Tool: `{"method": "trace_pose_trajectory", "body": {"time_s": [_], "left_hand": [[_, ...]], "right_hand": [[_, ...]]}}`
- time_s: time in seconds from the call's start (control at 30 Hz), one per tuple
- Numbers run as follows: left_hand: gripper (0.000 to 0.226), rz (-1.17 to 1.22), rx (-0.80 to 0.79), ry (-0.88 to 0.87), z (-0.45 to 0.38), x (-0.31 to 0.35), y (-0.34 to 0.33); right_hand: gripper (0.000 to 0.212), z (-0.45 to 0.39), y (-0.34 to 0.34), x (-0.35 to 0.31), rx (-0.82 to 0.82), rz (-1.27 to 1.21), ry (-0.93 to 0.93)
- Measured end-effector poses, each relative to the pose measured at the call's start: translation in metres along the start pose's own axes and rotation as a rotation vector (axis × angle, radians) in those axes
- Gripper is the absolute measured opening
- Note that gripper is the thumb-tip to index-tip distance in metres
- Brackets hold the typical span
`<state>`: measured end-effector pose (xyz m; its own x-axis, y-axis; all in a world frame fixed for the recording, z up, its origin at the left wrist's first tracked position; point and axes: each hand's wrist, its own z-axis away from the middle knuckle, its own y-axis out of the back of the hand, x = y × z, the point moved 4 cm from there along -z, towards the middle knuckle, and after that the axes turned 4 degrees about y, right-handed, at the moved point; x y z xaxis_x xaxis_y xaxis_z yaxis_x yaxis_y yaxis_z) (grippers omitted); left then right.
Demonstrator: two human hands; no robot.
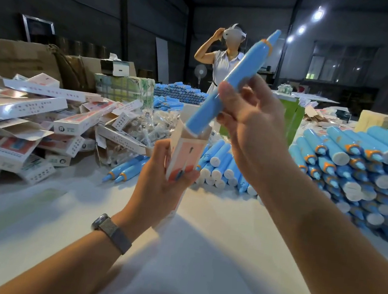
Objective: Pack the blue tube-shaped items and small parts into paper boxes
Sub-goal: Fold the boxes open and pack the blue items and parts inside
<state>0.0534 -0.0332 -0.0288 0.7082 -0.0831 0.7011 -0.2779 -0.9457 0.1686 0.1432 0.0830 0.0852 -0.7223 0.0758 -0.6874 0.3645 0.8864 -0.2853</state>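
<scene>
My left hand (161, 184) grips a white and orange paper box (186, 150), held upright with its top end open. My right hand (250, 127) holds a blue tube (237, 78) at its middle, tilted, nozzle with orange collar up and to the right. The tube's flat lower end sits just inside the box's open top. A big stack of blue tubes (364, 168) lies to the right. More blue tubes (220, 163) lie behind my hands. Clear bags of small parts (151, 126) are heaped at centre left.
A pile of paper boxes (32, 121) covers the left of the white table (197, 259). Brown cartons (13, 56) stand behind it, green cartons (126, 87) further back. A person in a headset (225, 59) stands across the table beside a fan (200, 71).
</scene>
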Motion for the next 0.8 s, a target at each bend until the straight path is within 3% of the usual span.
{"method": "trace_pose_trajectory", "body": {"time_s": [0.07, 0.13, 0.27, 0.4, 0.5, 0.6, 0.73, 0.8], "left_hand": [[0.050, -0.013, 0.017, -0.002, -0.001, 0.002, 0.001], [0.050, -0.041, 0.013, -0.015, -0.001, 0.004, 0.003], [0.045, -0.111, -0.019, -0.029, -0.002, 0.006, 0.006], [0.047, -0.104, -0.029, -0.052, -0.003, 0.005, 0.006], [0.045, -0.103, -0.015, -0.062, -0.004, 0.004, 0.009], [0.046, -0.096, -0.001, -0.053, -0.005, 0.002, 0.011], [0.045, -0.139, 0.001, -0.052, -0.005, -0.002, 0.010], [0.046, -0.146, 0.016, -0.048, -0.005, -0.003, 0.011]], "right_hand": [[0.053, 0.003, 0.001, 0.000, 0.004, 0.335, 0.172], [0.087, 0.005, 0.002, 0.000, -0.033, 0.477, 0.297], [0.093, 0.002, 0.004, 0.000, -0.120, 0.703, 0.407], [0.103, -0.003, 0.009, -0.006, -0.177, 0.665, 0.369], [0.098, -0.006, 0.014, -0.001, -0.190, 0.710, 0.303], [0.083, 0.004, 0.011, 0.010, -0.181, 0.833, 0.363], [0.072, 0.012, 0.010, 0.023, -0.079, 0.691, 0.416], [0.047, 0.012, 0.012, 0.026, -0.080, 0.709, 0.446]]}}
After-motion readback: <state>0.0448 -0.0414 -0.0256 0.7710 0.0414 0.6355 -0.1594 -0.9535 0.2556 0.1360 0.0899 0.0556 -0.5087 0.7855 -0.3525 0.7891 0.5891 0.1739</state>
